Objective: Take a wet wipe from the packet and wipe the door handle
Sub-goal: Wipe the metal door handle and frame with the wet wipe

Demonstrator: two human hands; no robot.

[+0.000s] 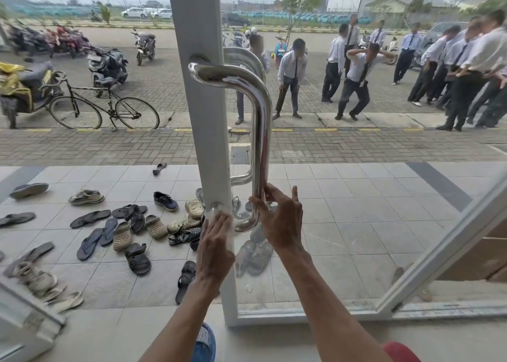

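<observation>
Our right hand (279,219) pinches the door handle (260,131) low down; our left hand (215,241) lies open, flat on the door frame (203,131).

Grey-tiled porch (356,197) strewn with sandals (90,219) — beyond, brick paving (356,147), parked motorbikes (107,65).

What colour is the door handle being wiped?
Shiny silver chrome door handle, mirror-like, mounted on a white door frame; seen in the head view.

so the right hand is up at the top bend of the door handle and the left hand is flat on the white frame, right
Not quite. In the head view the right hand is at the lower end of the door handle, near its bottom bend. The left hand is flat on the white frame.
</observation>
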